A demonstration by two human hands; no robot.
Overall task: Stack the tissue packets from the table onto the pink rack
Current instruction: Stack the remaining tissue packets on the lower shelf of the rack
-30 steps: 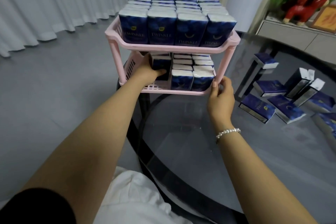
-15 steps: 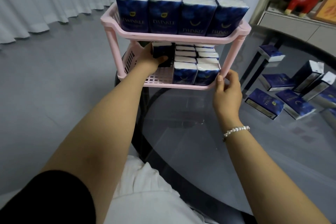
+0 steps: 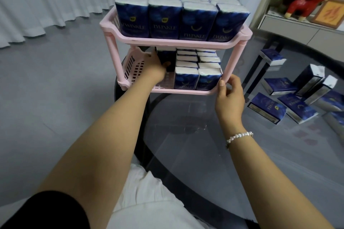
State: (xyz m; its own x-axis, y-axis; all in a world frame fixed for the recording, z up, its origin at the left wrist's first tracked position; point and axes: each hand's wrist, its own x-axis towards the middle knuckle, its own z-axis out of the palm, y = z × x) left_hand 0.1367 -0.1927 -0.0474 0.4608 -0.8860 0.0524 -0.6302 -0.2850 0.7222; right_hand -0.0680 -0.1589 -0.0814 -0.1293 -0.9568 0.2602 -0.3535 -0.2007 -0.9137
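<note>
A two-tier pink rack (image 3: 186,42) stands at the near-left edge of a glass table. Its top shelf is packed with upright dark blue tissue packets (image 3: 164,18). The lower shelf holds two rows of packets (image 3: 198,65) on its right side. My left hand (image 3: 155,68) reaches into the lower shelf's left part, shut on a dark blue tissue packet (image 3: 166,56) held upright beside those rows. My right hand (image 3: 229,93) grips the lower shelf's front right corner. Several loose packets (image 3: 267,108) lie on the table at the right.
The round dark glass table (image 3: 204,154) has a black rim. A grey floor and white curtains (image 3: 46,2) lie to the left. A sideboard with a red horse figure (image 3: 305,5), greenery and a framed picture stands at the back right.
My left hand has pushed the packet deeper into the lower shelf, next to the stacked rows. My right hand stays on the rack's front corner. The view shifted slightly.
</note>
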